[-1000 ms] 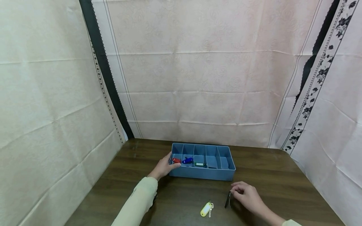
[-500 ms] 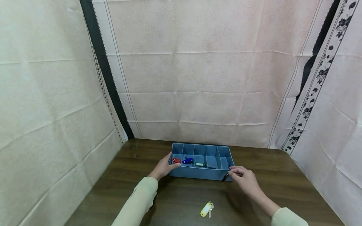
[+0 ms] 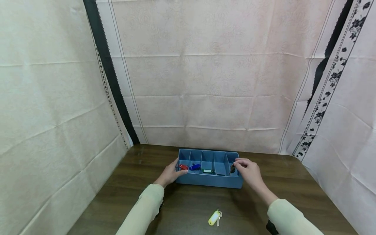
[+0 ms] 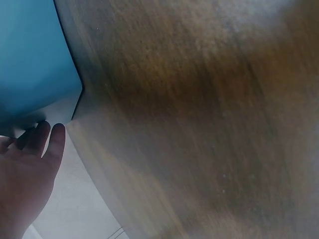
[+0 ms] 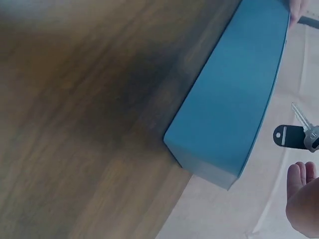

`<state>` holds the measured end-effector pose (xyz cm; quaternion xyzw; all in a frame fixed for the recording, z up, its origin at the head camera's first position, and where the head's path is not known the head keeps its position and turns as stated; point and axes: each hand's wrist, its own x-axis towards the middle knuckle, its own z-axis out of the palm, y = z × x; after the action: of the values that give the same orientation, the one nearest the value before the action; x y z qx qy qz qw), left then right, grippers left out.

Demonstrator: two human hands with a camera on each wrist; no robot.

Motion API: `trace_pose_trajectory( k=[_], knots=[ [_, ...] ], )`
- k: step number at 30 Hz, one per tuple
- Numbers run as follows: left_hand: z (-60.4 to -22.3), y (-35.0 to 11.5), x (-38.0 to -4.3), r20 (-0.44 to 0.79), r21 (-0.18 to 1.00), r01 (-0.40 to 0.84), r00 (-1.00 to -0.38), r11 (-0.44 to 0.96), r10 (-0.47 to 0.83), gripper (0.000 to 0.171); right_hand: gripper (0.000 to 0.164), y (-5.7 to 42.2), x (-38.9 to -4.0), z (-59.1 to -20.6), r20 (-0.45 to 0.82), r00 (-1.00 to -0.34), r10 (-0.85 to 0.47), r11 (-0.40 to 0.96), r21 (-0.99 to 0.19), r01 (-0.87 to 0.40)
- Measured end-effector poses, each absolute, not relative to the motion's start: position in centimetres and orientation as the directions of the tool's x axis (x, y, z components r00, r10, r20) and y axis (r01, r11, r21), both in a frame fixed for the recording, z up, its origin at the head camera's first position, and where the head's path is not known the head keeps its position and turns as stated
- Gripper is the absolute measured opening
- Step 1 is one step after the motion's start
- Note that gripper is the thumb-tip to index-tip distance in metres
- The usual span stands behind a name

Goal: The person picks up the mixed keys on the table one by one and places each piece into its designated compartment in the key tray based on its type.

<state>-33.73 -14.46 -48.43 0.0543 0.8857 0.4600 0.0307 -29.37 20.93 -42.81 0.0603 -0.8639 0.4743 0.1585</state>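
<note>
A blue divided box [image 3: 211, 181] stands on the table. My left hand [image 3: 170, 173] holds its left end, thumb over the front rim; in the left wrist view the fingers [image 4: 57, 142] touch the end wall. My right hand [image 3: 249, 171] pinches a key with a black tag [image 3: 232, 169] above the rightmost compartment. In the right wrist view, the metal key [image 5: 301, 117] and black tag hang beyond the box's top edge. Left to right, the compartments hold a red key tag [image 3: 183, 166], a blue key tag [image 3: 195, 167] and a green key tag [image 3: 207, 171].
A yellow key tag [image 3: 213, 218] with a key lies on the brown wooden table [image 3: 188, 209], in front of the box. Pale cloth sheets [image 3: 217, 81] hang behind the table and at both sides. Something dark, too small to tell, shows in the fourth compartment.
My right hand has lifted the black-tagged key from the table in front and carried it up and forward over the box's right end. The left hand stays put.
</note>
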Motion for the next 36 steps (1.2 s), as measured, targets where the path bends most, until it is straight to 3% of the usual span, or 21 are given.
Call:
trace_pose_trajectory(
  k=[21,30,36],
  knots=[
    [-48.3,-14.5,-33.8,-0.010,0.825,0.067,-0.991,0.561,0.134,0.093,0.027,18.0,-34.5,-43.2,0.241,-0.960,0.145,0.526,-0.840,-0.131],
    [-48.6,-14.3,-33.8,-0.013,0.829,0.068,-0.990,0.556,0.140,0.098,0.043,17.6,-34.9,-43.7,0.195,-0.979,0.052,0.537,-0.832,-0.137],
    [-48.3,-14.4,-33.7,-0.012,0.831,0.064,-0.991,0.553,0.132,0.093,0.043,17.8,-34.7,-43.9,0.212,-0.976,0.045,0.530,-0.834,-0.157]
  ],
)
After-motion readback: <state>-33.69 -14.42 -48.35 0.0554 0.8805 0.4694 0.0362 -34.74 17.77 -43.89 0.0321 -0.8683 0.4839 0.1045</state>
